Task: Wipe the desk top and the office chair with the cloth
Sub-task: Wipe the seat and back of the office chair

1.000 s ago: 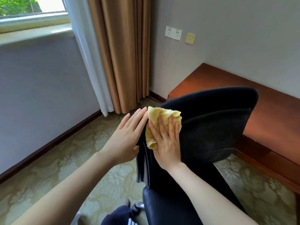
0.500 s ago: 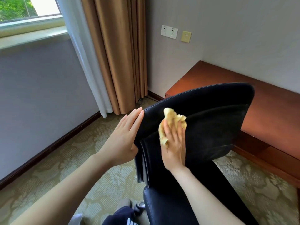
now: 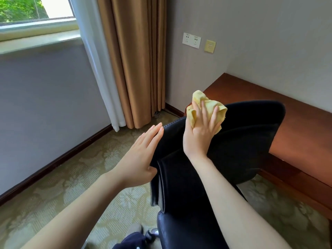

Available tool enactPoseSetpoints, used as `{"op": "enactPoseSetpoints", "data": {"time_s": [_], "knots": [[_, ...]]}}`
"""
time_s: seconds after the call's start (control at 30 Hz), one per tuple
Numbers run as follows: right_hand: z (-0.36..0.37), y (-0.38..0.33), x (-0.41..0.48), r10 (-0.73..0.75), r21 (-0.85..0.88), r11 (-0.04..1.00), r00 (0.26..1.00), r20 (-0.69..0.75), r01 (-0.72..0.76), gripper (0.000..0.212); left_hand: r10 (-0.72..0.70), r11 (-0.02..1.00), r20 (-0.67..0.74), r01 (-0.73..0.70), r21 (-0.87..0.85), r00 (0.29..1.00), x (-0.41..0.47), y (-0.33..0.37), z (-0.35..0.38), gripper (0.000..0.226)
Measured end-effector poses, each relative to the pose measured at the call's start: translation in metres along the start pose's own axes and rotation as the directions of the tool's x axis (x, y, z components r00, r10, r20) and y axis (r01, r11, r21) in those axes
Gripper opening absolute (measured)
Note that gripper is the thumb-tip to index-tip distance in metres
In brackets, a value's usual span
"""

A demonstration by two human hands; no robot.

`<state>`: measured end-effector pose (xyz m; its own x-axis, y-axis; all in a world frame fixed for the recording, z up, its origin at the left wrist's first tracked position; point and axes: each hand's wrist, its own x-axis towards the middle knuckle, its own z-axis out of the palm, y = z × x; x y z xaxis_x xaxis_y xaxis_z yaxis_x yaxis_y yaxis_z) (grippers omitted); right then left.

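Note:
A black leather office chair (image 3: 242, 141) stands in front of me, its backrest facing me. My right hand (image 3: 201, 130) presses a crumpled yellow cloth (image 3: 199, 103) flat against the top left edge of the backrest, fingers spread over it. My left hand (image 3: 142, 157) lies flat with straight fingers against the backrest's left side edge, thumb on the front. The reddish-brown wooden desk top (image 3: 294, 112) runs behind the chair along the right wall.
Tan curtains (image 3: 136, 60) and a white sheer hang in the corner beside a window (image 3: 34, 13). Wall sockets (image 3: 191, 40) sit above the desk's left end. Patterned carpet (image 3: 71, 191) covers the floor to the left of the chair.
My right hand has slid the cloth up and to the right, from the backrest's left side to its top edge. The left hand stays on the side edge.

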<state>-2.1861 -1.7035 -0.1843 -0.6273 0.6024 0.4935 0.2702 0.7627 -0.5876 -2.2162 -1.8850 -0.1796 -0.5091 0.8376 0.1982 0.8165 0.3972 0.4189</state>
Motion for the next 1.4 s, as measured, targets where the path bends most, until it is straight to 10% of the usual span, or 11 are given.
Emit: {"op": "enactPoseSetpoints", "data": {"time_s": [0.33,0.67,1.07,1.4], "knots": [[0.028,-0.018,-0.086,-0.282,-0.057,0.955,0.951,0.125,0.291,0.061,0.032,0.949,0.068,-0.052,0.312,0.997,-0.019,-0.005,-0.007,0.103],[-0.002,0.043,-0.046,-0.642,-0.200,0.713,0.741,0.198,0.672,0.051,0.009,0.837,0.036,-0.028,0.547,0.999,-0.038,-0.006,-0.021,0.096],[-0.039,0.100,0.022,-0.018,-0.098,0.995,1.000,-0.019,0.016,0.054,0.232,0.824,0.152,-0.277,0.494,0.961,0.062,0.024,-0.012,0.088],[-0.061,0.129,0.076,0.573,0.253,0.810,0.805,-0.152,-0.529,0.050,0.416,0.849,0.193,-0.455,0.268,0.889,0.109,0.000,-0.002,0.096]]}}
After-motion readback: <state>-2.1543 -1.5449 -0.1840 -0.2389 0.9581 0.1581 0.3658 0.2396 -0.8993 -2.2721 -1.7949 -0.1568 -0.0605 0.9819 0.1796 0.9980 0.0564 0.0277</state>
